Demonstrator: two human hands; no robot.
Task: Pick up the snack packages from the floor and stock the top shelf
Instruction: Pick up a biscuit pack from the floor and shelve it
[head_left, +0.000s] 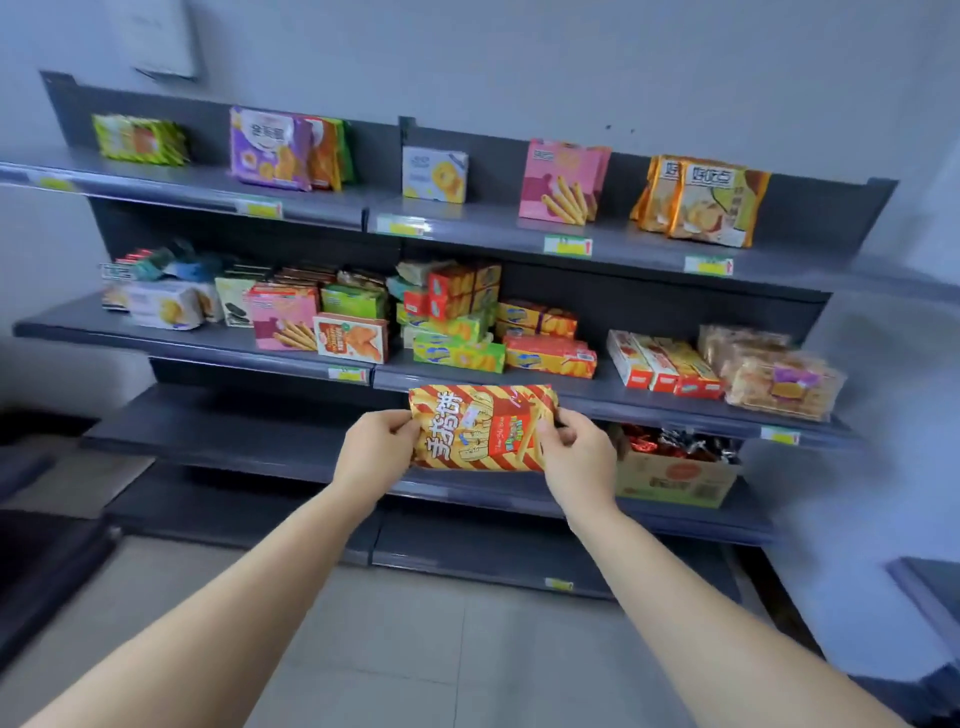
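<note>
Both arms extended forward; left hand (376, 448) pinches left end of snack package (480, 428); right hand (577, 457) pinches its right end.

Figure 1. 1 head-worn wide-angle view, standing near the shelving unit (649, 301), facing forward and slightly down. The top shelf (493, 214) crosses the upper third, its right end sloping lower; floor (415, 649) fills the bottom centre.
</note>
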